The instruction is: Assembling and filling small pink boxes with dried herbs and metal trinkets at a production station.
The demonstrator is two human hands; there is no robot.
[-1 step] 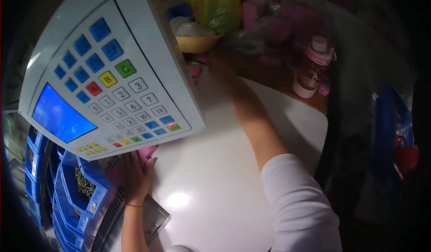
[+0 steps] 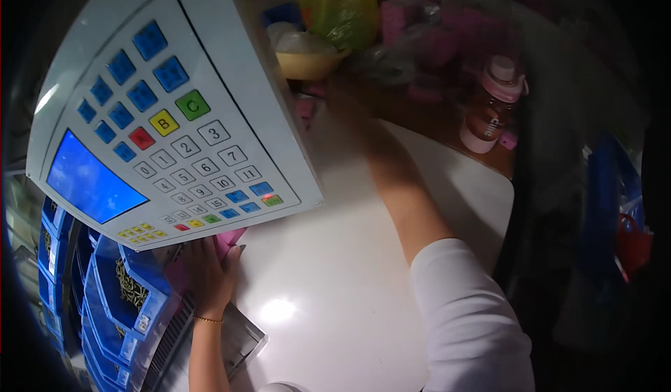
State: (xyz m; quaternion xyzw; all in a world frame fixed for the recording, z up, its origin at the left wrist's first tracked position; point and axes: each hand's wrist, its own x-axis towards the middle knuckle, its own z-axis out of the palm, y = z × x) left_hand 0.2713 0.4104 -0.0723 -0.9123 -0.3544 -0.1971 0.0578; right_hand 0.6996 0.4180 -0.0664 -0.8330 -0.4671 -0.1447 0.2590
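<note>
My left hand [image 2: 212, 274], with a thin bracelet at the wrist, reaches up to the lower edge of a white control panel. A pink block [image 2: 229, 241] shows between its thumb and fingers; the panel covers some of the fingertips. More pink [image 2: 177, 273] lies at that hand's left side. My right arm stretches to the far edge of the white table [image 2: 328, 280]. There my right hand [image 2: 347, 102] is dark and smeared, near small pink pieces [image 2: 305, 109] and a yellow bowl [image 2: 307, 66]. Its fingers cannot be made out, nor anything in them.
The control panel [image 2: 210, 91], with coloured keys and a blue screen, overhangs the upper left. Blue bins [image 2: 126, 308] at the left hold small metal parts. A pink-capped bottle [image 2: 489, 109], a yellow bag [image 2: 339, 8] and heaped pink pieces [image 2: 447, 32] stand beyond the table.
The whole view has shifted slightly, so the panel and bottle sit a little differently in it. My left hand stays on the pink block; my right arm remains stretched out.
</note>
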